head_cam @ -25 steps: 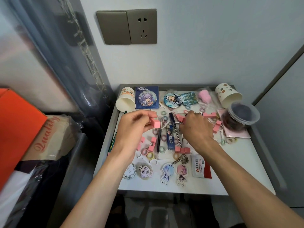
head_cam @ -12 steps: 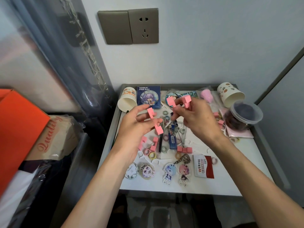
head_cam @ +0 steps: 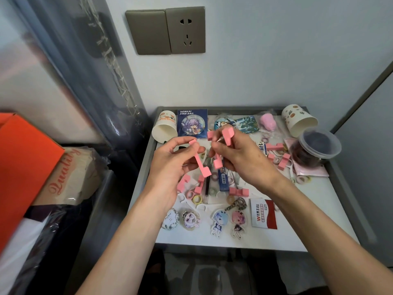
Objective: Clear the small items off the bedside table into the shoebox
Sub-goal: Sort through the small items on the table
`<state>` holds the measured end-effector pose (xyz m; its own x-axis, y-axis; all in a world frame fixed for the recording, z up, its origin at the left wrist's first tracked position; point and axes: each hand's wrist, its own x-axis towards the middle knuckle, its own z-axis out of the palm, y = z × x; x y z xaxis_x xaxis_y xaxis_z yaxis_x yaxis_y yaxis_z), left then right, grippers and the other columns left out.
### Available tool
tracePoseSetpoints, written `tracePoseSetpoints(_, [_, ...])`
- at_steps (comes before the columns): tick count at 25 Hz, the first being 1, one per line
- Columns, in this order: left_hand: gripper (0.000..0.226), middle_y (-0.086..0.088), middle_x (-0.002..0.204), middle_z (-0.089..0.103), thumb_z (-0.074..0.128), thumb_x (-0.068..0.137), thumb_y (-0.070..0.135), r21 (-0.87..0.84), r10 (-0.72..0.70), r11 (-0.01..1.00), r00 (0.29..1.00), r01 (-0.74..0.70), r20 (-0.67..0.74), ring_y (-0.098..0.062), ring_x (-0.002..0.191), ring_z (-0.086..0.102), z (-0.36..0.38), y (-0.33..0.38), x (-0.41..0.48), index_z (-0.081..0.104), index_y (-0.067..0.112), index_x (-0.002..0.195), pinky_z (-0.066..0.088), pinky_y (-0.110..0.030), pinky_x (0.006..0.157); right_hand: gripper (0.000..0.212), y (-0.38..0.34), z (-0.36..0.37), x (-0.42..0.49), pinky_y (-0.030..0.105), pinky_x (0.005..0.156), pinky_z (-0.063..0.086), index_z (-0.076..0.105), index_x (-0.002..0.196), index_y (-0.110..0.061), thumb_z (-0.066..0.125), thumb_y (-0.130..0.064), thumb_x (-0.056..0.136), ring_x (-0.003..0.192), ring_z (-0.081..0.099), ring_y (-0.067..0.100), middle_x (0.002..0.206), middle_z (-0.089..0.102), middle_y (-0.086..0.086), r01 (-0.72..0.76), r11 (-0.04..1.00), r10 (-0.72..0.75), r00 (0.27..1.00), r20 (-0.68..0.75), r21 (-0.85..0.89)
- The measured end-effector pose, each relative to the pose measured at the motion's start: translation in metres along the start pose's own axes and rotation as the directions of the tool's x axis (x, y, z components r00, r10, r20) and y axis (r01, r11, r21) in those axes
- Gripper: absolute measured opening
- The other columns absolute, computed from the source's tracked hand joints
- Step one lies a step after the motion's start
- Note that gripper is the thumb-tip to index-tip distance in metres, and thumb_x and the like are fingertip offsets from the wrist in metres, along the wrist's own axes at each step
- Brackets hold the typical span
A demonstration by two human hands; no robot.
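Above the white bedside table (head_cam: 314, 209) both hands are raised, close together. My left hand (head_cam: 172, 165) pinches a pink foam piece (head_cam: 201, 163) that hangs between its fingers. My right hand (head_cam: 242, 158) grips several pink foam pieces (head_cam: 227, 135), with ends sticking out above and below the fingers. More pink pieces (head_cam: 238, 191) lie on the table among small hair rings, a blue pen (head_cam: 223, 177) and character keychains (head_cam: 219, 220). The orange shoebox (head_cam: 23, 167) sits at the far left, only partly in frame.
Two paper cups (head_cam: 164, 128) (head_cam: 298, 122) lie on their sides at the back corners. A lidded clear tub (head_cam: 316, 147) stands at the right. A badge card (head_cam: 192, 123), a red and white packet (head_cam: 263, 213) and a brown paper bag (head_cam: 72, 177) left of the table are also here.
Both hands lifted off the table, each carrying pink foam pieces, and came closer together. The camera tilted slightly, shifting the view.
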<state>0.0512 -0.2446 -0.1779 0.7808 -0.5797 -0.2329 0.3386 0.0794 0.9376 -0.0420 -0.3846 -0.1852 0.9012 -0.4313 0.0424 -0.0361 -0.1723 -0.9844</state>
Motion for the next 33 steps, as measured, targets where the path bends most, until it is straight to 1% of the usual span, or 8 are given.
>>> tracePoseSetpoints(3, [0.018,-0.011,0.081,0.073,0.067,0.089,0.001,0.026,0.039,0.999,0.999,-0.04,0.027,-0.014,0.065,0.07,0.001,-0.001,0.0,0.066,0.005,0.106,0.054,-0.02,0.057,0.011,0.004,0.005,-0.001,0.025,0.054,0.038,0.05,0.105,-0.027,0.057,-0.026,0.097,0.057,0.06,0.011,0.078,0.07,0.001,0.021,0.983,-0.012,0.999,0.047,-0.182])
tracePoseSetpoints(6, [0.024,-0.01,0.084,0.071,0.066,0.089,-0.001,0.09,0.051,0.994,0.996,-0.057,0.069,-0.012,0.067,0.07,0.001,-0.003,-0.001,0.067,0.006,0.112,0.054,-0.019,0.059,0.012,0.004,0.005,-0.002,0.032,0.056,0.049,0.055,0.104,-0.023,0.059,-0.031,0.095,0.062,0.068,0.023,0.078,0.072,-0.002,0.026,0.977,-0.022,0.999,0.025,-0.212])
tracePoseSetpoints(12, [0.019,-0.008,0.088,0.076,0.064,0.092,0.004,0.103,0.023,0.994,0.992,-0.036,0.126,-0.015,0.072,0.073,-0.001,-0.002,-0.002,0.073,0.007,0.108,0.055,-0.019,0.06,0.012,0.001,0.005,-0.005,0.01,0.052,0.042,0.065,0.101,-0.021,0.066,-0.029,0.092,0.057,0.064,0.004,0.073,0.072,-0.012,0.067,0.936,-0.076,0.997,-0.011,-0.346])
tracePoseSetpoints(17, [0.011,-0.007,0.081,0.076,0.066,0.092,0.011,0.105,-0.003,0.994,0.996,-0.007,0.093,-0.015,0.067,0.072,-0.001,-0.003,-0.002,0.074,0.008,0.099,0.056,-0.02,0.058,0.014,-0.002,0.007,-0.006,0.023,0.061,0.053,0.065,0.1,-0.023,0.067,-0.032,0.091,0.064,0.07,0.01,0.075,0.072,-0.011,0.064,0.915,-0.072,0.997,-0.005,-0.399])
tracePoseSetpoints(22, [0.009,-0.005,0.076,0.076,0.068,0.089,0.011,0.113,-0.007,0.994,0.999,0.003,0.033,-0.014,0.064,0.071,0.0,-0.002,0.0,0.074,0.008,0.096,0.057,-0.021,0.057,0.016,-0.004,0.009,-0.007,0.021,0.059,0.047,0.065,0.097,-0.024,0.063,-0.038,0.092,0.062,0.06,0.0,0.074,0.069,-0.011,0.075,0.879,-0.088,0.996,-0.007,-0.471])
tracePoseSetpoints(26, [0.016,-0.016,0.094,0.076,0.069,0.089,0.012,0.136,0.003,0.991,1.0,0.001,-0.031,-0.019,0.072,0.07,-0.004,0.0,0.003,0.075,0.004,0.102,0.056,-0.02,0.058,0.028,-0.006,0.001,-0.007,0.024,0.06,0.039,0.06,0.098,-0.014,0.051,-0.041,0.098,0.059,0.047,0.005,0.078,0.061,-0.003,-0.107,0.981,0.072,0.974,-0.215,-0.159])
tracePoseSetpoints(29, [0.018,-0.02,0.096,0.075,0.07,0.089,0.012,0.154,-0.02,0.988,0.999,0.025,-0.032,-0.019,0.07,0.069,-0.007,0.0,0.002,0.074,0.002,0.103,0.056,-0.02,0.057,0.027,-0.006,-0.002,-0.007,0.023,0.056,0.036,0.06,0.099,-0.011,0.044,-0.032,0.103,0.058,0.044,0.008,0.076,0.057,-0.001,-0.218,0.964,0.248,0.945,-0.212,0.155])
tracePoseSetpoints(33, [0.019,-0.02,0.096,0.075,0.07,0.088,0.012,0.153,-0.029,0.988,0.999,0.033,-0.03,-0.016,0.065,0.069,-0.007,0.0,0.002,0.074,0.001,0.104,0.056,-0.02,0.056,0.025,-0.008,-0.002,-0.007,0.017,0.053,0.038,0.073,0.093,-0.021,0.05,-0.013,0.1,0.057,0.044,0.006,0.068,0.059,-0.005,-0.152,0.982,0.163,0.983,-0.087,0.115])
